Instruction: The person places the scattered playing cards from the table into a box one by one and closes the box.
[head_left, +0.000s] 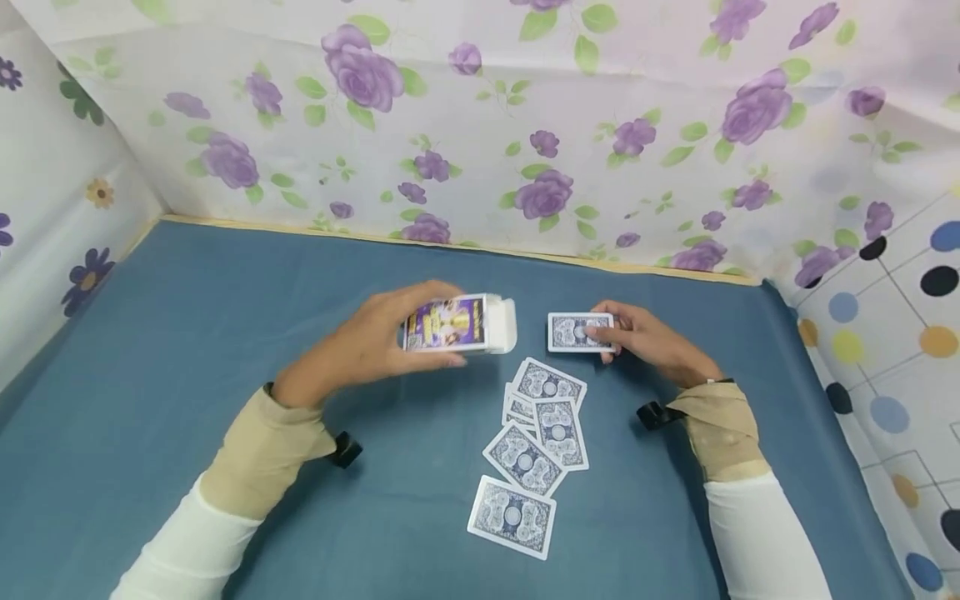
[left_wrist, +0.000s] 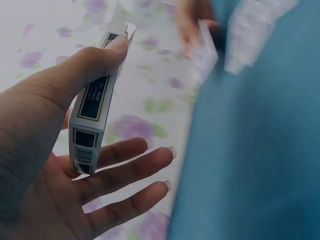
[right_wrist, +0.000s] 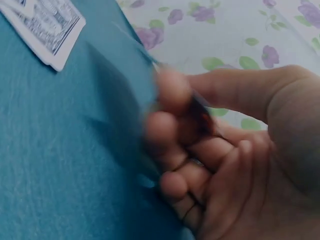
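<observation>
On the box, the print is too small and blurred to read; a square code sits at its face's eight o'clock, a barcode on one end.

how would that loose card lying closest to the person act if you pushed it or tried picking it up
The closest card should slide rather than tip, lying flat on the blue cloth. It is probably light and bendy, its edge looking thin. Pushed forward, it may nudge the neighbouring card, which it appears to touch.
</observation>
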